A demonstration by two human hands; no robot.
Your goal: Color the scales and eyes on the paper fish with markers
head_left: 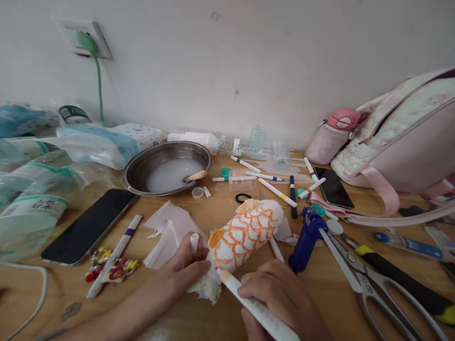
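A white paper-covered fish [245, 232] with orange scale lines and yellowish-orange fins lies on the table, its ragged tail towards me. My left hand [190, 263] is closed at the fish's tail end, with the thumb against it. A white marker cap [194, 241] sticks up between its fingers. Gripped in my right hand [275, 296] is a white marker [254, 305] with a pale orange band. The marker's tip touches the fish near the tail. Torn white tissue [172, 229] lies beside my left hand.
Behind stands a metal bowl [167, 170] of cloudy liquid. Several markers [277, 192] lie beyond the fish. On the right are a blue glue gun [307, 241], large scissors [366, 279] and a pink backpack [401, 142]. A phone [88, 225] and plastic bottles [35, 208] occupy the left.
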